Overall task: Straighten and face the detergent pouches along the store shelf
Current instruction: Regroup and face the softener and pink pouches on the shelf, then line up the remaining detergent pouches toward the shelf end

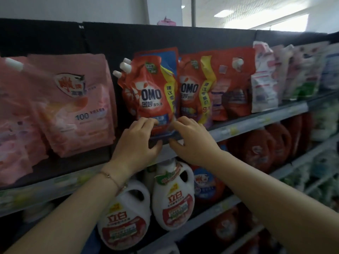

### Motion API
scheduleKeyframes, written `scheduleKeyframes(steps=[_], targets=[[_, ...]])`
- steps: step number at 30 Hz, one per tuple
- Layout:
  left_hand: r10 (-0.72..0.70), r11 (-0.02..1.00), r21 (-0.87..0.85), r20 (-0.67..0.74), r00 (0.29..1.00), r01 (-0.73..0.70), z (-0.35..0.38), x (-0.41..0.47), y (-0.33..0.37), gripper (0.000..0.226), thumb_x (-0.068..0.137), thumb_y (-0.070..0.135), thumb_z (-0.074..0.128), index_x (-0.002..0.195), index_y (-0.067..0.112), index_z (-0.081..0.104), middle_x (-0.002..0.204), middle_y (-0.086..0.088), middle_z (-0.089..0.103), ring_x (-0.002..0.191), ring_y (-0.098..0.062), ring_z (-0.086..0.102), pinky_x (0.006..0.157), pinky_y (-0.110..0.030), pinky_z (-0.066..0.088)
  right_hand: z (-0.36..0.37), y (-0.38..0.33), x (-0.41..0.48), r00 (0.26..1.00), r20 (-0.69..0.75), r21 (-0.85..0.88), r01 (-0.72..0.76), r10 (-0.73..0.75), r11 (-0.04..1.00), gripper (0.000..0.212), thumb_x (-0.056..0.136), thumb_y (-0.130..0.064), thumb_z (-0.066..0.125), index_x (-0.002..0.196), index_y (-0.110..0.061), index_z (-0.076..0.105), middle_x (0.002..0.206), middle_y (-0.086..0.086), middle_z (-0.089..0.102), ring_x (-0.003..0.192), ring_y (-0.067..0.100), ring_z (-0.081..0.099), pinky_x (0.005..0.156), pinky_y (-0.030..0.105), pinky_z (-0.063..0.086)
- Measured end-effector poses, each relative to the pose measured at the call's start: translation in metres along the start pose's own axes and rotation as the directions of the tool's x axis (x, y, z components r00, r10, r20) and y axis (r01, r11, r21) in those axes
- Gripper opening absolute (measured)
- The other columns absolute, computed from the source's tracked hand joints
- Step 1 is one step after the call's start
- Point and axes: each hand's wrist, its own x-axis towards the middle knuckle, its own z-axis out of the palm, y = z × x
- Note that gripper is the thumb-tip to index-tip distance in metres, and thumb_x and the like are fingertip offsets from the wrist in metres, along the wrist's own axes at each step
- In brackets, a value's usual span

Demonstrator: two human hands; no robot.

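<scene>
Clearly gripped low at its bottom gusset: red plastic OMO detergent pouch with white spout cap (152, 92), leaning left at the front of the grey store shelf (256, 122). Fingers (146, 122) of left hand (137, 143) and right hand (192, 142) curled round that base. Probably heavy, floppy, slick-filmed; best steadied low, not by the top.

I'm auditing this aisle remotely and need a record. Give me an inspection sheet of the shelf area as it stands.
Surface: top shelf, front edge blurred.
Job's things: front OMO pouch upright, label outward; second OMO pouch beside it; pink pouches lean at left.
Clutter: nothing seen.
Hands: left hand and right hand both grip the front OMO pouch's bottom edge.
Cables: nothing seen.
Surroundings: white jugs and red jugs on the shelf below.
</scene>
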Motion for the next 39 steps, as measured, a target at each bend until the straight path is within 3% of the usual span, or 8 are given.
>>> scheduleKeyframes(steps=[8, 14, 18, 22, 27, 31, 36, 39], targets=[[0.213, 0.977, -0.034, 0.154, 0.965, -0.21, 0.074, 0.009, 0.082, 0.051, 0.09, 0.036, 0.06, 0.136, 0.023, 0.043, 0.131, 0.004, 0.045, 0.12, -0.019, 0.045, 0.094, -0.037, 0.039, -0.022, 0.07, -0.075, 0.984, 0.048, -0.148, -0.164, 0.172, 0.975, 0.034, 0.091, -0.033, 0.053, 0.122, -0.019, 0.054, 0.124, 0.001, 0.05, 0.116, 0.025, 0.045, 0.093, 0.039, 0.036], [0.388, 0.919, -0.049, 0.281, 0.878, -0.39, 0.141, 0.016, 0.157, 0.062, 0.08, 0.033, 0.067, 0.134, 0.013, 0.047, 0.125, -0.003, 0.052, 0.11, -0.026, 0.053, 0.082, -0.041, 0.043, -0.034, 0.129, -0.144, 0.937, 0.073, -0.236, -0.317, 0.342, 0.919, 0.041, 0.091, -0.039, 0.053, 0.125, -0.016, 0.052, 0.125, 0.003, 0.05, 0.113, 0.026, 0.048, 0.091, 0.04, 0.038], [0.462, 0.886, -0.12, 0.308, 0.832, -0.448, 0.179, 0.014, 0.209, 0.059, 0.083, 0.037, 0.062, 0.136, 0.018, 0.043, 0.125, 0.001, 0.049, 0.11, -0.022, 0.051, 0.084, -0.04, 0.044, -0.045, 0.171, -0.191, 0.89, 0.093, -0.268, -0.408, 0.445, 0.873, 0.039, 0.092, -0.039, 0.051, 0.125, -0.018, 0.052, 0.121, 0.002, 0.05, 0.111, 0.026, 0.048, 0.092, 0.041, 0.04], [0.516, 0.856, -0.188, 0.357, 0.779, -0.481, 0.225, 0.01, 0.263, 0.058, 0.086, 0.035, 0.058, 0.139, 0.02, 0.04, 0.128, 0.002, 0.048, 0.111, -0.02, 0.051, 0.085, -0.038, 0.043, -0.05, 0.215, -0.243, 0.82, 0.152, -0.314, -0.489, 0.551, 0.814, 0.045, 0.092, -0.04, 0.05, 0.132, -0.02, 0.046, 0.129, 0.001, 0.047, 0.12, 0.025, 0.044, 0.099, 0.042, 0.038], [0.572, 0.819, -0.257, 0.425, 0.701, -0.513, 0.276, -0.005, 0.317, 0.059, 0.086, 0.036, 0.057, 0.14, 0.02, 0.038, 0.131, 0.002, 0.046, 0.114, -0.022, 0.049, 0.084, -0.038, 0.042, -0.043, 0.254, -0.304, 0.705, 0.183, -0.282, -0.63, 0.685, 0.724, 0.043, 0.09, -0.042, 0.051, 0.127, -0.021, 0.05, 0.122, 0.002, 0.049, 0.115, 0.025, 0.046, 0.094, 0.041, 0.04], [0.623, 0.778, -0.309, 0.495, 0.606, -0.547, 0.314, -0.031, 0.347, 0.059, 0.086, 0.033, 0.055, 0.14, 0.02, 0.035, 0.131, 0.001, 0.044, 0.112, -0.022, 0.048, 0.079, -0.036, 0.039, -0.024, 0.274, -0.355, 0.611, 0.216, -0.304, -0.699, 0.761, 0.648, 0.041, 0.09, -0.041, 0.05, 0.124, -0.019, 0.051, 0.12, 0.003, 0.051, 0.113, 0.026, 0.049, 0.091, 0.04, 0.041], [0.66, 0.743, -0.404, 0.578, 0.48, -0.534, 0.358, -0.07, 0.373, 0.059, 0.087, 0.03, 0.058, 0.139, 0.021, 0.033, 0.13, 0.001, 0.043, 0.115, -0.022, 0.046, 0.085, -0.035, 0.039, 0.002, 0.286, -0.412, 0.494, 0.239, -0.33, -0.769, 0.836, 0.548, 0.037, 0.09, -0.039, 0.049, 0.121, -0.018, 0.051, 0.12, 0.004, 0.052, 0.114, 0.027, 0.049, 0.09, 0.04, 0.039], [0.689, 0.708, -0.469, 0.624, 0.369, -0.528, 0.385, -0.096, 0.388, 0.06, 0.086, 0.03, 0.06, 0.138, 0.022, 0.033, 0.131, 0.001, 0.042, 0.117, -0.021, 0.046, 0.087, -0.034, 0.04, 0.024, 0.281, -0.445, 0.379, 0.257, -0.319, -0.835, 0.889, 0.448, 0.042, 0.091, -0.038, 0.049, 0.127, -0.017, 0.049, 0.125, 0.005, 0.051, 0.116, 0.025, 0.048, 0.094, 0.041, 0.04]])
